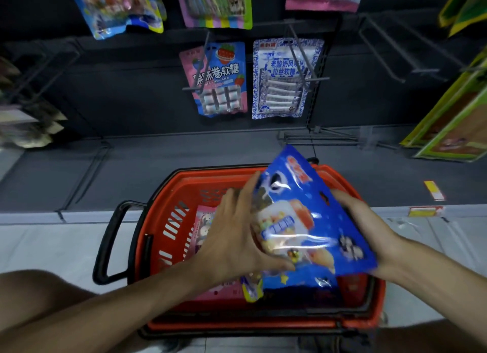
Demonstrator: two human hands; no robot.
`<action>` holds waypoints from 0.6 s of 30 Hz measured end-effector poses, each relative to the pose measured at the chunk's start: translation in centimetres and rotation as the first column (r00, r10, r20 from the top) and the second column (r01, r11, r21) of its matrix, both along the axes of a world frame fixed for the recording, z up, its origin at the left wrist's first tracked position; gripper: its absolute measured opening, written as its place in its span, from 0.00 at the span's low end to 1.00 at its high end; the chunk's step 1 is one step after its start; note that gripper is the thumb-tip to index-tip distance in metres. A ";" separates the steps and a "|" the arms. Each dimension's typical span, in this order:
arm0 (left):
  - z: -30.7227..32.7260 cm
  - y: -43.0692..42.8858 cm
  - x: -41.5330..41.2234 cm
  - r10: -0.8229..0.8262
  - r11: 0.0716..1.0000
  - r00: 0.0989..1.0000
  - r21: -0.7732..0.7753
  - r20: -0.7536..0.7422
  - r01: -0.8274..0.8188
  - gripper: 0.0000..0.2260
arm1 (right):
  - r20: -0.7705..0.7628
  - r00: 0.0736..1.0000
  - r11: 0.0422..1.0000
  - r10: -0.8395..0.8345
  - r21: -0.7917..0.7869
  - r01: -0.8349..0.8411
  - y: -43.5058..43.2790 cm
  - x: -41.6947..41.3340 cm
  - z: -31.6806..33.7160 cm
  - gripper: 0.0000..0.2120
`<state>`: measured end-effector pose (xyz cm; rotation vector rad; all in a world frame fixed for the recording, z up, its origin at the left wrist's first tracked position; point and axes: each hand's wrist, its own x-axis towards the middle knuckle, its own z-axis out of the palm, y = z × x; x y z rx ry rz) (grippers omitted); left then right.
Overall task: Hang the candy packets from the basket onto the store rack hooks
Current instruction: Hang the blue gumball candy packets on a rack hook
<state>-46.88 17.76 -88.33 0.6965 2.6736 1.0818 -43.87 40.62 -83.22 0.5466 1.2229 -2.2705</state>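
Holding a glossy blue plastic candy packet (313,220) between both hands, I have it tilted above the red plastic slatted basket (168,220), clear of the rim. My left hand (234,228) grasps its left edge, thumb curled onto the front near the bottom. My right hand (369,226) grasps the right edge from beneath, thumb on top. The printing on this packet is too blurred to read. A flat pink packet (204,227) lies in the basket under my left hand, and the basket's black loop handle (105,242) sticks out to the left over the pale floor (39,247). Ahead is the dark rack wall. A grey wire hook (201,68) carries a blue-and-pink strawberry packet (224,62) whose large characters end in 软糖. Just beside it a second wire hook (300,54) carries a white packet with blue patterned border (279,99), reading 老酸奶风味 拉丝软糖. To the right, bare wire hooks (387,54) jut out with open wall behind them. Further right hang yellow-green packets (453,126), crowding that side. More colourful packets (216,7) hang in the row above.
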 end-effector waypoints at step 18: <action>3.2 0.0 -3.8 0.184 0.640 0.759 0.509 0.625 -0.575 0.36 | -0.252 0.952 0.884 0.175 0.465 -0.040 -1.6 -0.6 -2.6 0.21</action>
